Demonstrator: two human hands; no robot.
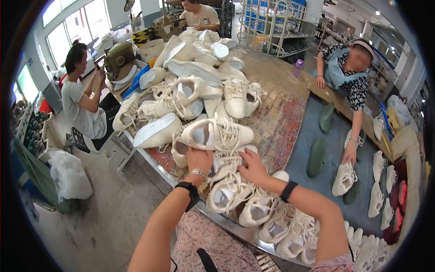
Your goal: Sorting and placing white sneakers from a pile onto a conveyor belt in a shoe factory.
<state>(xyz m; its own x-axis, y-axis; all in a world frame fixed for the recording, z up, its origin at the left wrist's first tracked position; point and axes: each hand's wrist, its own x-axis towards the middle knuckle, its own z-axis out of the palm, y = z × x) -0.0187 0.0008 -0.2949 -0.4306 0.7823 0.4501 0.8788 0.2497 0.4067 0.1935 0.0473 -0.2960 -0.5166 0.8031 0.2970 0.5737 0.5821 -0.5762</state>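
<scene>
**Head view: both hands on the sneaker pile**

Left hand (199, 159) is cupped against a white sneaker (217, 134) lying on its side, seemingly to steady it; long axis left-right, toe pointing right. Right hand (252, 167) lies flat, fingers loose, on another sneaker (229, 190). Pile (190, 86) heaps behind on the table (281, 122). Far side: a co-worker's hand (350, 156) on another shoe.

Cream-white sneakers (217, 133), dk green shoe lasts (317, 156), black wristbands (190, 192), purple bottle (297, 68).

Both bare arms reach forward. The left hand (200, 159) is curled with its fingers bent down, and the right hand (253, 167) lies flat beside it, fingers spread.
</scene>
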